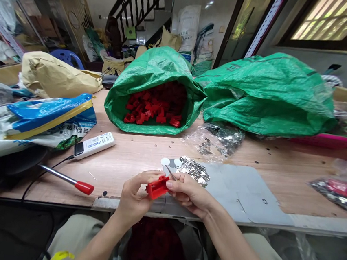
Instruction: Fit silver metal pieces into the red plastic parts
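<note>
My left hand (134, 197) is closed around a small red plastic housing (156, 189), an open box-like shape tilted toward me, held just above the table's front edge. Between the thumb and fingers of my right hand (190, 193) is a thin pointed metal tool that looks like tweezers (170, 171). Its tip points up and to the left, above the housing, and my right fingertips are at the housing's right side. Just beyond my hands, a pile of small shiny metal pieces (194, 172) lies on a grey sheet (232, 188).
A green woven sack (154, 71) lies with its mouth toward me, full of red parts (151, 109). Another green sack (272, 94) is to its right. A clear bag of metal pieces (218, 140) lies before them. At left are a white device (95, 145) and a red-tipped lever (83, 187).
</note>
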{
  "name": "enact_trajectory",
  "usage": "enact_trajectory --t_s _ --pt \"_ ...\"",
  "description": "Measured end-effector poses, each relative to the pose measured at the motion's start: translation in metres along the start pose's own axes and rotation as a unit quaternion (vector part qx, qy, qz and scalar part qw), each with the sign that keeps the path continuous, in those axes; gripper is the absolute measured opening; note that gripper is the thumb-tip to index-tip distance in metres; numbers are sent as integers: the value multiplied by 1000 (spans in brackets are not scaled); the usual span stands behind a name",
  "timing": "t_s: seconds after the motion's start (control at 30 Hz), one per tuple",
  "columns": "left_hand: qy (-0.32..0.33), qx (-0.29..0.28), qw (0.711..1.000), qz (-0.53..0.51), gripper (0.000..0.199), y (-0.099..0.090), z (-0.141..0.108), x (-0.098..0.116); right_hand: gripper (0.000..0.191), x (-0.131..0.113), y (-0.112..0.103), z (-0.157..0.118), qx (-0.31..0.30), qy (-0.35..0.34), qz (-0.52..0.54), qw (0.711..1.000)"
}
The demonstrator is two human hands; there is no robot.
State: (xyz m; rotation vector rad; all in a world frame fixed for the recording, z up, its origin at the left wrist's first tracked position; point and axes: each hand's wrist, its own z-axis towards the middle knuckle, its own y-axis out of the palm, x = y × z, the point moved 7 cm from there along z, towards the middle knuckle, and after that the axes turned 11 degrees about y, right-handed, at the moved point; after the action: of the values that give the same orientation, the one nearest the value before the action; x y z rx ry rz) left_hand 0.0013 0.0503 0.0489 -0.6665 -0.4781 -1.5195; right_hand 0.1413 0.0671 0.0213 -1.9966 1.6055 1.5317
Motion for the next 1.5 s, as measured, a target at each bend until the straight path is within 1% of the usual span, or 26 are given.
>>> enact_trajectory --t_s 0.1,0.17,0.23,0.37,0.47,0.53,0.57,0.6,0.63,0.67,0.7,0.73,0.77,0.8,0.87,0.9,0.93,1.03,1.07,1.2,1.27,1.37,1.5 --pt "-86 24 992 -91 33 -3 -4 -11 45 8 7 4 -35 27 66 997" --pt "-125 36 984 -122 30 -3 -5 -14 46 11 12 4 -42 34 90 994" --pt "-147 43 979 -136 32 -3 -5 -15 46 12 15 3 -38 37 99 994" --pt "-164 54 973 -155 35 -3 -7 -17 46 14 22 0 -25 44 101 994" --pt "-182 62 969 -156 37 -3 -10 -20 46 11 22 -4 1 34 75 997" --pt "-201 57 966 -150 35 -2 -11 -21 45 6 14 -8 25 26 12 999" --pt "-209 49 966 -143 32 -1 -11 -20 44 0 6 -10 52 11 -38 998" --pt "-216 33 967 -132 29 1 -10 -19 43 -8 -5 -14 99 -18 -93 991" --pt "-216 12 970 -114 25 3 -10 -17 41 -19 -20 -19 167 -59 -150 973" --pt "-208 -14 974 -90 22 6 -8 -15 39 -31 -36 -27 248 -107 -203 941" --pt "-190 -46 979 -61 20 9 -7 -11 35 -42 -50 -37 327 -150 -253 898" --pt "-164 -83 982 -31 21 14 -6 -8 31 -50 -60 -45 385 -179 -299 855" --pt "-137 -120 983 0 23 18 -6 -5 27 -54 -65 -50 413 -187 -345 822" --pt "-112 -153 981 31 26 23 -6 -3 24 -55 -67 -51 412 -176 -392 804" --pt "-81 -204 972 85 32 29 -9 -2 18 -49 -62 -46 357 -128 -474 795" --pt "-75 -218 968 105 34 31 -10 -3 16 -45 -56 -44 333 -106 -504 790" --pt "-73 -223 965 120 35 31 -11 -4 15 -42 -51 -42 321 -92 -528 781" --pt "-79 -218 963 138 34 28 -12 -7 13 -38 -37 -41 342 -77 -577 738" --pt "-87 -213 963 139 33 27 -11 -9 12 -37 -34 -39 344 -75 -588 728" --pt "-127 -197 964 126 28 22 -11 -13 10 -33 -26 -31 324 -88 -616 712" --pt "-141 -194 964 118 27 22 -11 -14 10 -33 -25 -30 323 -96 -630 700" --pt "-153 -197 962 115 24 22 -12 -15 9 -32 -23 -30 330 -105 -644 682" --pt "-153 -199 961 112 23 22 -12 -15 9 -34 -24 -34 350 -106 -640 676"
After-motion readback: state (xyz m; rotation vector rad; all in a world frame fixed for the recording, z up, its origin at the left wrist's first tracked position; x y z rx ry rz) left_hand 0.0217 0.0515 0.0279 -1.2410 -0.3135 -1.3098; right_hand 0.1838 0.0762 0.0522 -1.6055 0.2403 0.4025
